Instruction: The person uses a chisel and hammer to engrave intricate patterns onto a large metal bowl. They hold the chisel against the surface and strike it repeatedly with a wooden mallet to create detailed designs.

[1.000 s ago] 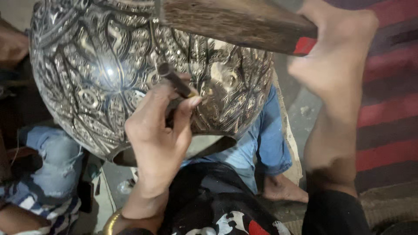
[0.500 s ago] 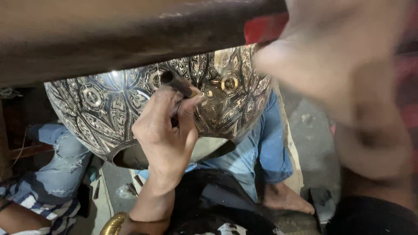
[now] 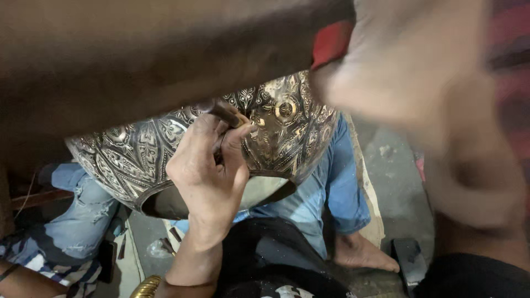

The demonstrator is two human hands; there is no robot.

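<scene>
Vessel: silver-grey metal, densely chased with floral and leaf scrolls in panels; brassy gold medallion on the lit side.
Mallet: dark brown wood, with a red patch near the grip.
Punch: dark, dull metal.
Jeans: light blue, faded, torn at the left knee.
Bangle: gold.
Cloth: blue-and-white pattern, lower left corner.
Floor: grey.

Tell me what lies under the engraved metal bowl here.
Under the engraved metal bowl show light blue jeans, a bare foot and the grey floor. The left hand, holding a chisel to the bowl, covers its middle; what supports the bowl is hidden.
</scene>
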